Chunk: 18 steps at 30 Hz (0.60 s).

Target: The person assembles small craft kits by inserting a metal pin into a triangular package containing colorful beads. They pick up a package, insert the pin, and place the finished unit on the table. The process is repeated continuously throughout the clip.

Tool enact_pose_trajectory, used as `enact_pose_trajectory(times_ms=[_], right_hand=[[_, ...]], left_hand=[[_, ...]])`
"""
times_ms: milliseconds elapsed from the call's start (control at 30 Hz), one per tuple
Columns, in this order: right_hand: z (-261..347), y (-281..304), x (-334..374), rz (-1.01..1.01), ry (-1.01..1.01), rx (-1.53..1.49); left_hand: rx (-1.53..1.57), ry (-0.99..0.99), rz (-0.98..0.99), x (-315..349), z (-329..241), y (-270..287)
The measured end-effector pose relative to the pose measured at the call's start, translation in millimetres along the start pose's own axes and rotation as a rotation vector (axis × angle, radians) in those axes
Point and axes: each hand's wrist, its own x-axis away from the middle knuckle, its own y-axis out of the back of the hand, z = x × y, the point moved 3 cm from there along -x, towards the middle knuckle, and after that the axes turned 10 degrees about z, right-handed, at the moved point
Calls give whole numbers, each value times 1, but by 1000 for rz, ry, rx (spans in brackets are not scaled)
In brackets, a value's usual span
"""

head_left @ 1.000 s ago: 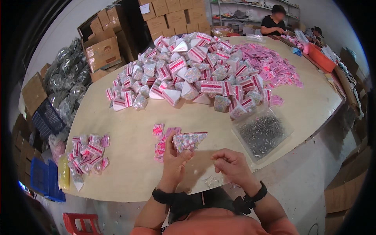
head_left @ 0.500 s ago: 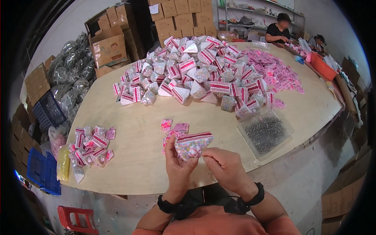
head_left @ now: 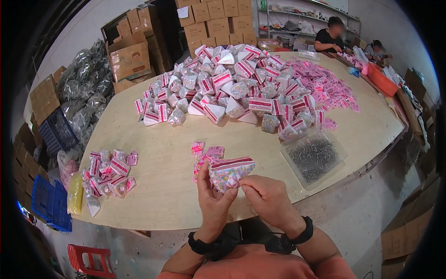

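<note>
My left hand [head_left: 213,195] is closed round a toy cake slice [head_left: 231,171] with a sprinkle-speckled side and red and white layers. It holds the slice up over the near edge of the table. The thumb and fingertips of my right hand [head_left: 262,193] are pinched together at the slice's lower right side. Whatever lies in that pinch is too small to make out. Just beyond the left hand lie several small pink printed cards [head_left: 215,151]. To the right stands a clear plastic tray [head_left: 338,149] filled with small thin metal pieces [head_left: 312,158].
A big heap of similar cake slices [head_left: 223,88] covers the table's far middle, with a pile of pink cards [head_left: 325,83] beside it. A smaller group of slices [head_left: 109,174] lies at left, near a yellow bag [head_left: 75,194]. A co-worker [head_left: 331,37] sits at the far right.
Both hands and the cake slice stay almost in place; the slice has shifted very slightly to the right. The co-worker's head and hands at the far right have moved a little.
</note>
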Motion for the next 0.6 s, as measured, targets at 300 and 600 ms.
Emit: enact_pose_trajectory(times_ms=[300,600], right_hand=[[-1,1,1,-2,19,26],[-4,-3,0,-17,29,66]], left_hand=[[2,9,3,0,1,-2],[-67,-14,6,1,0,-4]])
